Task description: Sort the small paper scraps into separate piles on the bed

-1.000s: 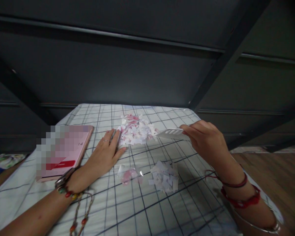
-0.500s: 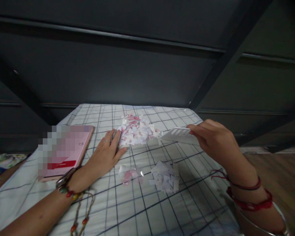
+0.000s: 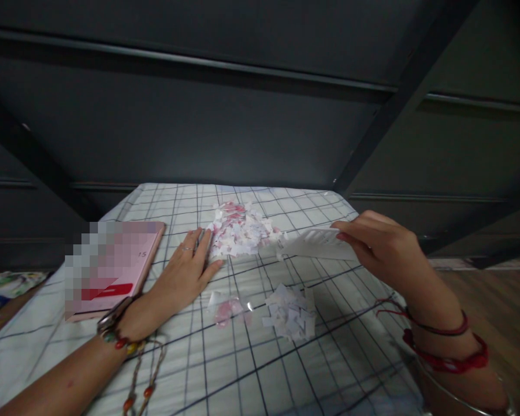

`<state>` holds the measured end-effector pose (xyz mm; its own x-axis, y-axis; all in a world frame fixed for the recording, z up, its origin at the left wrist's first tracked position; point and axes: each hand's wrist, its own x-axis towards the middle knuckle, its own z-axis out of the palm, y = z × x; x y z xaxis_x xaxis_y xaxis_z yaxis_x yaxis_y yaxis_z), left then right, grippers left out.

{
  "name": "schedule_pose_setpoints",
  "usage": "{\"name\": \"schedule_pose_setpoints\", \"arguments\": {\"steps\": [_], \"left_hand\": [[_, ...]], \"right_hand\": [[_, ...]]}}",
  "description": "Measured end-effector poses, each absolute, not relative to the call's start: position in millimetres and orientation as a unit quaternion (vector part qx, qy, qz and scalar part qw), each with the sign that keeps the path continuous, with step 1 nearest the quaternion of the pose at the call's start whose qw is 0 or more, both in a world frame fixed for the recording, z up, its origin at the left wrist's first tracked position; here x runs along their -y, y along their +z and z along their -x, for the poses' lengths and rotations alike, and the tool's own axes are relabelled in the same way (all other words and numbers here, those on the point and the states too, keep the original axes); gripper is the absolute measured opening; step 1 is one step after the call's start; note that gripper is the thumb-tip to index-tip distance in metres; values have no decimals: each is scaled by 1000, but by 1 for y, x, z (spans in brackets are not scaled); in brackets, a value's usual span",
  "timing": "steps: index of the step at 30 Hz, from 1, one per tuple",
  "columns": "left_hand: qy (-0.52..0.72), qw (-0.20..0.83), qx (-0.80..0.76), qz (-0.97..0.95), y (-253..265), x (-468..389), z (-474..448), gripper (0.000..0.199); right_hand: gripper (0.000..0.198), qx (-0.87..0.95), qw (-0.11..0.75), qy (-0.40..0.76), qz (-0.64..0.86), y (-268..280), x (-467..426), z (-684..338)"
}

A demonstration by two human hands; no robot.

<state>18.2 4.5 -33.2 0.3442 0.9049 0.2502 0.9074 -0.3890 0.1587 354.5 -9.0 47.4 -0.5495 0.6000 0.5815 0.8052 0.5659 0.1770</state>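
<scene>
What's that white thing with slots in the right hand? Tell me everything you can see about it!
The white thing looks thin and flat, maybe plastic or card. A row of slots runs near its upper edge. The right hand pinches it there, so it's tilted, with its far end pointing at the big pile of paper bits. It's blurry, so I can't tell whether its lower edge touches the checked cloth.
</scene>
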Motion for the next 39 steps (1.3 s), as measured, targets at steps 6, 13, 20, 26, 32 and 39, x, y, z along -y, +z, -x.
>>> {"name": "schedule_pose_setpoints", "arguments": {"steps": [6,13,20,26,32,39], "left_hand": [[-154,10,552,820,-34,-4,-18,68],[-146,11,552,821,-36,-5,-17,70],[-150,12,548,823,-36,-5,-16,67],[-150,-1,548,823,-35,-5,-17,65],[-160,-10,547,822,-38,-6,-16,62],[-157,-16,545,824,-36,-6,-17,62]], "right_hand": [[16,854,244,-211,408,47,10,-350],[15,864,255,-195,387,48,11,-348],[14,875,290,-223,318,41,11,-334],[16,866,284,-253,324,41,10,-335],[13,873,265,-233,336,46,11,-343],[12,875,271,-217,337,47,12,-346]]}}
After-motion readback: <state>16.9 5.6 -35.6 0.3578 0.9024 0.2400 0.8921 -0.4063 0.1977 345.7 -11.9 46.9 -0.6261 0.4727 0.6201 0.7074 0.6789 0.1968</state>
